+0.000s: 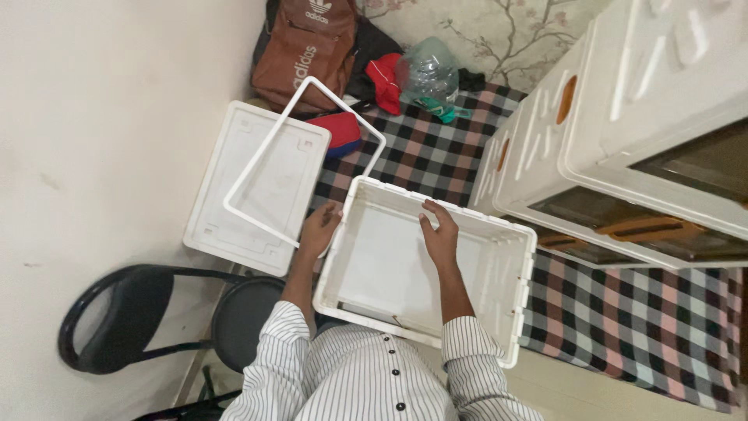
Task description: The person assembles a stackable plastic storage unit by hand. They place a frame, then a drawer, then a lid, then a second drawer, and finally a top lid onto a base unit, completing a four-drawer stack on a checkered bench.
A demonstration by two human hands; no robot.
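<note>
Striped white shirt with dark buttons (366,382) closest of all, at the bottom, with both sleeves reaching up and away. Left arm bent a little, bare from the cuff, going up along the outside of a big white plastic box with open top (499,312). Left hand (319,231) pressed on the box's left outer wall near the top corner, fingers (330,214) curled on the rim, holding it. Right arm going straight up over the inside of the box. Right hand (440,234) laid flat on the far inner wall, fingers (433,209) spread a bit and hooked over the top edge, thumb on the inside. Box sitting between both hands, tipped toward the body, near edge touching the shirt, far edge over a bed with a checked red, black and white cover (623,312).

Just left of the left hand, a flat white plastic lid (234,210), with a thin white plastic frame (257,164) leaning on top of it. Below that, a black round chair (132,320). Up top, a brown backpack (304,47), a small red pouch (339,131), and a clear plastic bottle (428,74). On the right, a tall white plastic drawer unit with brown handles (623,117) lying on the bed, close to the box.
</note>
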